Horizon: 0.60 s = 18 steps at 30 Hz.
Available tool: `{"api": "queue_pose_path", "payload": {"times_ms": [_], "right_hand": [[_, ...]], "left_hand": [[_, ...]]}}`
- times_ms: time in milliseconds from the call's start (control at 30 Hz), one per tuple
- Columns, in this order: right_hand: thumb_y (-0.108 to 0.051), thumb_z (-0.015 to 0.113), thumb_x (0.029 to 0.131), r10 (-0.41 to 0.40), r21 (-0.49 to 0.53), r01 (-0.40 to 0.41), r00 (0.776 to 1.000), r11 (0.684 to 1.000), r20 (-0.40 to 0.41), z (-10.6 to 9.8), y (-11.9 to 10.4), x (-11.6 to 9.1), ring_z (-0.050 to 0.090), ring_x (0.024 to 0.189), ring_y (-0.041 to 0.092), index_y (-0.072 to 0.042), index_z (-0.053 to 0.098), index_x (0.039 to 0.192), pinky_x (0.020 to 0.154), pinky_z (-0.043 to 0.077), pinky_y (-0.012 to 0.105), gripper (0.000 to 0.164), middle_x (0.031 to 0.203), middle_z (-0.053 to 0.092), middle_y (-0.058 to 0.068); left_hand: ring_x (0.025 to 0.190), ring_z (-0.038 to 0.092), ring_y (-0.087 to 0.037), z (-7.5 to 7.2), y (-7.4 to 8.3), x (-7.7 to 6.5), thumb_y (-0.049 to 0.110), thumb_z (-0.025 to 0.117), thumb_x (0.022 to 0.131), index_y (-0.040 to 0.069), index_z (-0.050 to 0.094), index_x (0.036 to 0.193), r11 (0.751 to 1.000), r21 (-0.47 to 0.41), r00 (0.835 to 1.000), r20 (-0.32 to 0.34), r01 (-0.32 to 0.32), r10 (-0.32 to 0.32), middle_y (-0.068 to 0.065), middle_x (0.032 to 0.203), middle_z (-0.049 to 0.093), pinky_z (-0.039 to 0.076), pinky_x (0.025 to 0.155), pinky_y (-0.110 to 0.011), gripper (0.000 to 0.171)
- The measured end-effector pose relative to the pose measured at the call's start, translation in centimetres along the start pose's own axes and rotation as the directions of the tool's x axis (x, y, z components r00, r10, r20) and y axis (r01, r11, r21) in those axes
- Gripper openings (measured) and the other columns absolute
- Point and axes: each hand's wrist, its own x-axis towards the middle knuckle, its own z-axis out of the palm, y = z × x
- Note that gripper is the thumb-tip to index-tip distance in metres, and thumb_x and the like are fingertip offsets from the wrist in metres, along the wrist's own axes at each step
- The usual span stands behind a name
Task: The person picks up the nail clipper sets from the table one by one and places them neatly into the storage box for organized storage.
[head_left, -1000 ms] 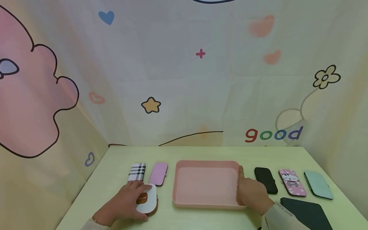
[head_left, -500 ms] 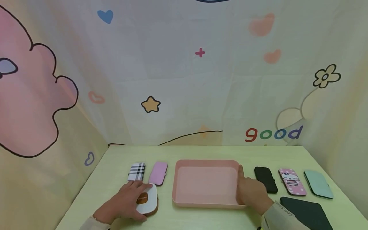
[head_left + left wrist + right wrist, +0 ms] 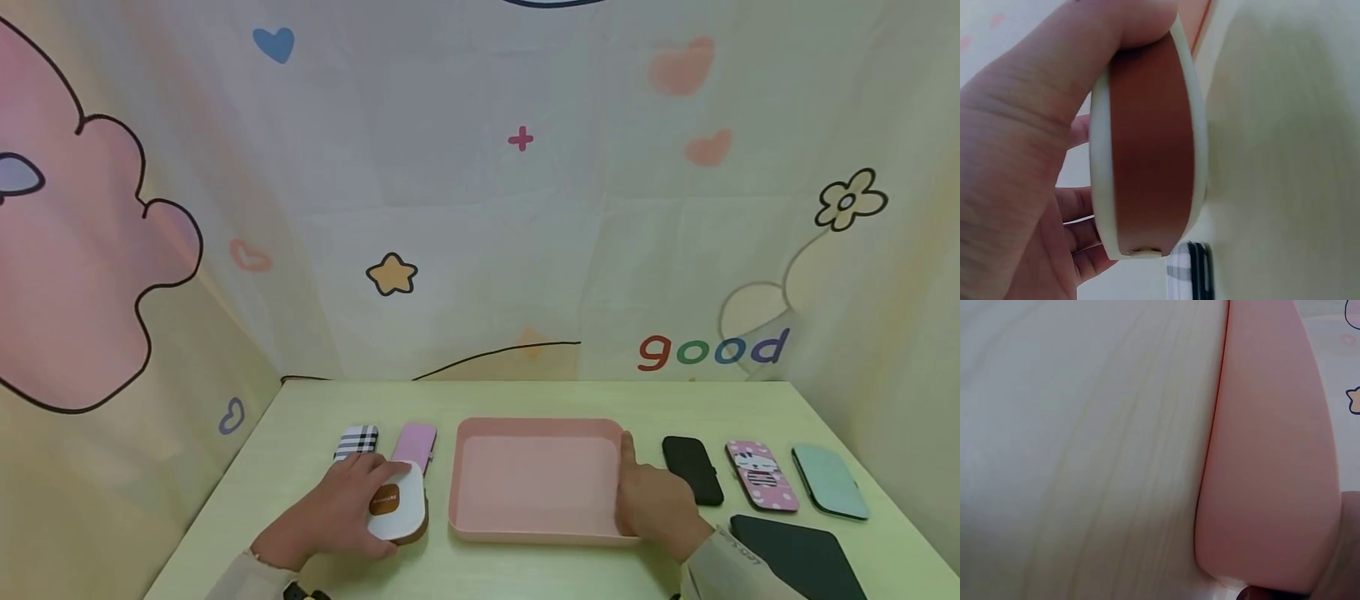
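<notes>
My left hand (image 3: 337, 504) grips a white and brown rounded manicure case (image 3: 405, 504), its lid marked with a brown label. In the left wrist view the thumb lies across the case's brown side band (image 3: 1152, 150), fingers on the far side, and the case stands off the tabletop. At the middle of the table lies a shallow pink tray (image 3: 540, 537). My right hand (image 3: 658, 504) holds its right side, index finger pointing along the rim. The right wrist view shows the tray's outer wall (image 3: 1266, 462) resting on the table, with little of that hand visible.
Behind the left hand lie a plaid case (image 3: 358, 440) and a pink-purple case (image 3: 414, 442). Right of the tray are a black case (image 3: 693, 471), a pink patterned case (image 3: 762, 477) and a mint case (image 3: 829, 482). A dark flat item (image 3: 798, 554) sits nearer the right sleeve.
My left hand has raised the manicure case and shifted it slightly right and away from me, overlapping more of the plaid and pink-purple cases. The right hand and tray stay put.
</notes>
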Motion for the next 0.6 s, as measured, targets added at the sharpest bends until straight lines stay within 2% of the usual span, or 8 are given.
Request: {"api": "queue_pose_path", "payload": {"times_ms": [367, 600], "right_hand": [[-0.018, 0.066, 0.088, 0.017, 0.004, -0.017, 1.000, 1.000, 0.016, -0.1, -0.1, 0.0, 0.043, 0.047, 0.017, 0.005, 0.003, 0.158, 0.045, 0.024, 0.030, 0.096, 0.060, 0.053, 0.004], [-0.018, 0.064, 0.090, 0.002, -0.013, -0.003, 1.000, 1.000, -0.004, -0.1, -0.2, -0.2, 0.045, 0.049, 0.018, 0.005, 0.004, 0.158, 0.045, 0.028, 0.031, 0.093, 0.062, 0.052, 0.005]], "left_hand": [[0.115, 0.047, -0.020, -1.6, 2.0, 2.4, 0.063, 0.083, 0.062, 0.029, 0.050, 0.143, 0.999, -0.002, 0.999, 0.019, -0.040, 0.040, -0.001, 0.130, 0.054, 0.042, 0.097, -0.047, 0.094], [0.118, 0.049, -0.019, -2.0, 2.9, 4.0, 0.065, 0.082, 0.062, 0.029, 0.050, 0.144, 0.998, 0.032, 0.998, 0.004, -0.057, 0.056, 0.001, 0.134, 0.055, 0.045, 0.099, -0.045, 0.095]]}}
